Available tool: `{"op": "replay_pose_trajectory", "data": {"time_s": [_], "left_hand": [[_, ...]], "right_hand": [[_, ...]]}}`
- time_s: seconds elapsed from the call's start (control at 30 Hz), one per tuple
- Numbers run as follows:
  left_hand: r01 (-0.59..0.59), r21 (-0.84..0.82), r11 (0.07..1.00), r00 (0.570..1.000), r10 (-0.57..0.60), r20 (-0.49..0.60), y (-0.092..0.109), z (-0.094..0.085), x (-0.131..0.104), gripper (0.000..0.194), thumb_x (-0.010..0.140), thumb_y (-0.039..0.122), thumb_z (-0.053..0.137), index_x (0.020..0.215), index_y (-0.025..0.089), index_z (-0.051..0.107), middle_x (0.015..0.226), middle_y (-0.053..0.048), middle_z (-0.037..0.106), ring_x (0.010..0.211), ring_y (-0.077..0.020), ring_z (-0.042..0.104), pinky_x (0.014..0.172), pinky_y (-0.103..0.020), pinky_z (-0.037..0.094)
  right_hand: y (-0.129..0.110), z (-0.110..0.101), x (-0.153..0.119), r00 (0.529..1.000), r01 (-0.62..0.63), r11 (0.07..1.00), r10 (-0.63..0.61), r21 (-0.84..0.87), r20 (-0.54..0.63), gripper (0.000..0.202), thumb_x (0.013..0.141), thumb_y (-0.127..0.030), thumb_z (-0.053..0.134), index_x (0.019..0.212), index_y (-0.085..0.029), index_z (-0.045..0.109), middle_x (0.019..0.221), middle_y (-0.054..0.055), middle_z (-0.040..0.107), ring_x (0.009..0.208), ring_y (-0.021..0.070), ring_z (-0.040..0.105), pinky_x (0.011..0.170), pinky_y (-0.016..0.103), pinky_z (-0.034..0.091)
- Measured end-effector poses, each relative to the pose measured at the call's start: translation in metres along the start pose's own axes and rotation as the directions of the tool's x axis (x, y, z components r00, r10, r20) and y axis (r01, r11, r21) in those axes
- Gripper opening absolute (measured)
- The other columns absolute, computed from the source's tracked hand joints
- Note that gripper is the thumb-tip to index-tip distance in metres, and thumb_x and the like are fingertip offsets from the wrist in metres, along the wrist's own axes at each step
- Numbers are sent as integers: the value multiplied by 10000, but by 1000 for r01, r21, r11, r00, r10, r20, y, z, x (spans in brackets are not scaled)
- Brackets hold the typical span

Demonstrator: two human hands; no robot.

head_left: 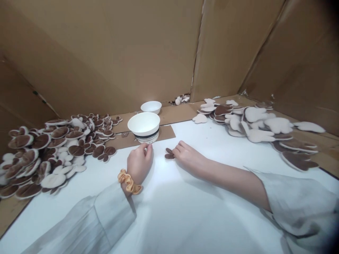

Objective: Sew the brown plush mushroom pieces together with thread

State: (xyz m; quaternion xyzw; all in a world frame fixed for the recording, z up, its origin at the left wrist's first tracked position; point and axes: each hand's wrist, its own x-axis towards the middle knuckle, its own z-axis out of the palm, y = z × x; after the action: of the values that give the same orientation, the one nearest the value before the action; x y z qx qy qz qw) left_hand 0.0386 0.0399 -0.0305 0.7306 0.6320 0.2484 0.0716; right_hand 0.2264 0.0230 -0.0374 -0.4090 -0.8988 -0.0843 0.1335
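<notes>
Cardboard walls (119,53) rose beyond the white bench (169,215). Mid-bench, my right hand (186,158) pinched a small brown plush piece (168,155) by its right end. My left hand (139,163) was curled just on the near side of a white bowl (145,123); I could not tell whether it held anything. A second bowl (151,106) stood farther off, between the left heap (76,149) and right heap (255,114) of brown-and-white pieces.

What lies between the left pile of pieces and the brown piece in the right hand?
In the head view, the left hand lies between the pile and the brown piece, with white tabletop either side. The nearer bowl stands just beyond.
</notes>
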Motion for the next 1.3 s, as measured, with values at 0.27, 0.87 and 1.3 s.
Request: {"op": "replay_pose_trajectory", "data": {"time_s": [0.27, 0.87, 1.3], "left_hand": [[22, 25, 999, 1000, -23, 20, -14, -19, -27, 282, 835, 379, 396, 753, 218, 612, 484, 30, 492, 487, -120, 437, 538, -226, 269], [-367, 331, 869, 929, 321, 185, -17, -32, -70, 229, 868, 233, 307, 682, 198, 437, 483, 19, 547, 449, -152, 521, 485, -268, 222], [-354, 239, 904, 935, 332, 125, -16, -38, -80, 226, 876, 218, 322, 703, 193, 465, 457, 41, 500, 418, -129, 478, 457, -242, 261]], "right_hand": [[5, -8, -2, 998, -59, 979, 55, 197, 28, 244, 885, -171, 423, 715, -92, 579, 733, 122, 605, 757, 209, 481, 673, 313, 436], [-27, -50, 23, 969, -189, 816, 246, 546, -33, 167, 804, -87, 471, 742, -148, 614, 728, 57, 621, 760, 164, 536, 637, 257, 418], [-47, -14, 34, 997, -58, 923, 74, 380, -28, 198, 832, -86, 431, 690, -125, 563, 722, 81, 602, 764, 192, 487, 641, 284, 411]]}}
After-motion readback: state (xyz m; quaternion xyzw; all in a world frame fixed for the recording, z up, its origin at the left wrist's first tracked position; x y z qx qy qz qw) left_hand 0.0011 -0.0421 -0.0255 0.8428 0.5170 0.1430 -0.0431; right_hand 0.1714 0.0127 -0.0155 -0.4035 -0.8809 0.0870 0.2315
